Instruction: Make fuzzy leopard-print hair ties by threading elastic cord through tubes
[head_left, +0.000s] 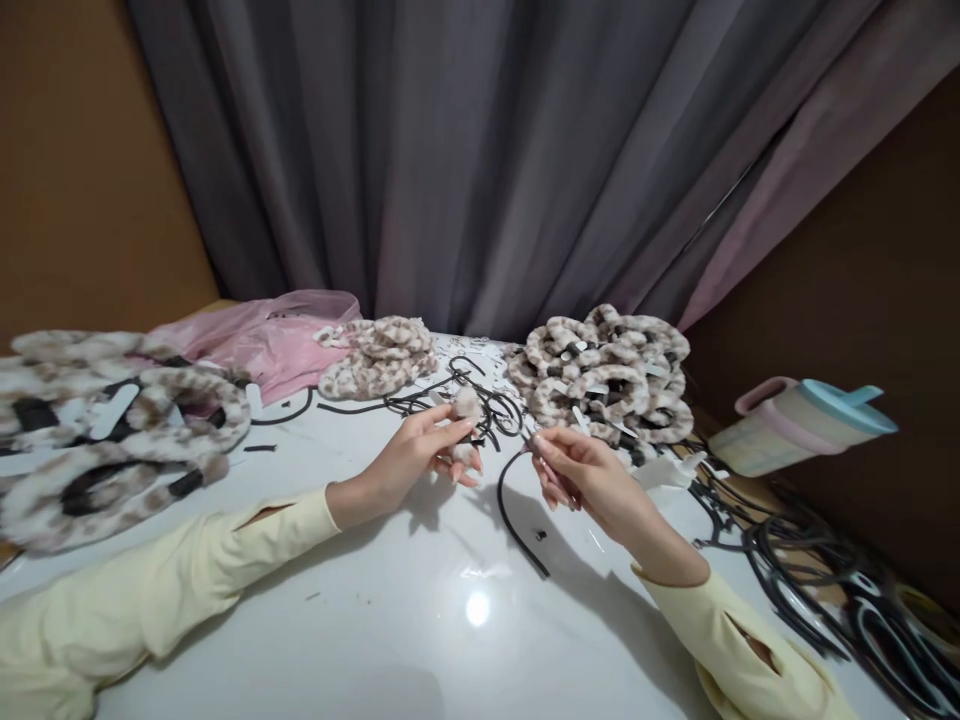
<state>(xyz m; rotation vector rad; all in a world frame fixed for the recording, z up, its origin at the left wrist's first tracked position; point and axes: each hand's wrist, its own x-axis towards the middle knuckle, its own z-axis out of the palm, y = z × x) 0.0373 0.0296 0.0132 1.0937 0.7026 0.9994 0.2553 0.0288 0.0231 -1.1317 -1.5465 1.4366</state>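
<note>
My left hand (427,445) is closed around a small tuft of spotted faux fur (469,405), with more pale fluff showing below the fingers. Just to the right, my right hand (581,470) is in a pinch, with a small dark tip at its fingertips; what it grips is too small to make out. A curved black cord (506,515) runs from near those fingertips down to the white table (390,620); whether the hand touches it I cannot tell. Behind both hands lies a tangle of black cords (499,410).
Spotted fur rings are heaped at the left (191,405), with another pile (382,355) at the back and a stack (611,370) at the right. A pink plastic bag (262,335), a lidded tumbler (787,430), black cord coils (780,570) and scissors (892,640) lie around.
</note>
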